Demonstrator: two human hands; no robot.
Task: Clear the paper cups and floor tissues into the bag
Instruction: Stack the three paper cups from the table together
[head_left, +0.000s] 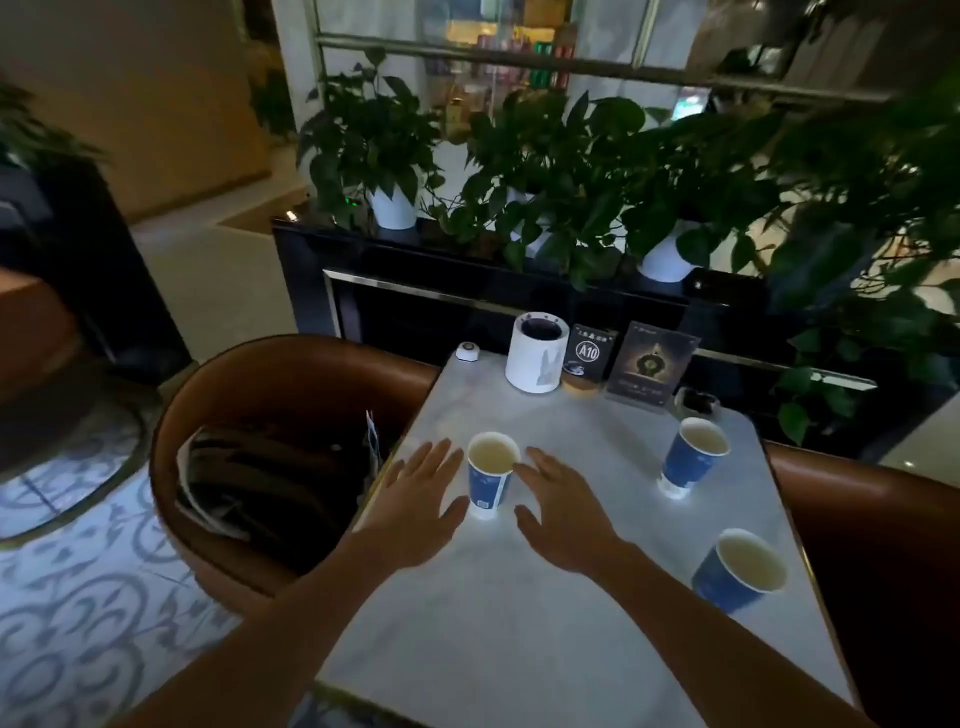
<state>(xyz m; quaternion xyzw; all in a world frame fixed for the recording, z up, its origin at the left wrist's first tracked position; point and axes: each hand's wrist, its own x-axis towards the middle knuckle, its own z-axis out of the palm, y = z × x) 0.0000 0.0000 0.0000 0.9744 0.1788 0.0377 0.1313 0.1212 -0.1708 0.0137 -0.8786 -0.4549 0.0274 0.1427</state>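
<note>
Both hands, left hand (415, 506) and right hand (563, 512), are flanking the nearest paper cup (491, 480), each grip spread, cup standing between them on the surface (519, 623); closing around it seems next.

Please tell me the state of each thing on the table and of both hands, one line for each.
Left hand: open, beside the nearest-left cup, not gripping.
Right hand: open, on the cup's other side.
Cup between the hands: upright, no lid.
Far right cup: upright, no lid.
Near right cup: upright, no lid.
White cylinder holder: upright, top open.
A10 sign: standing.
Dark menu card: standing.
</note>
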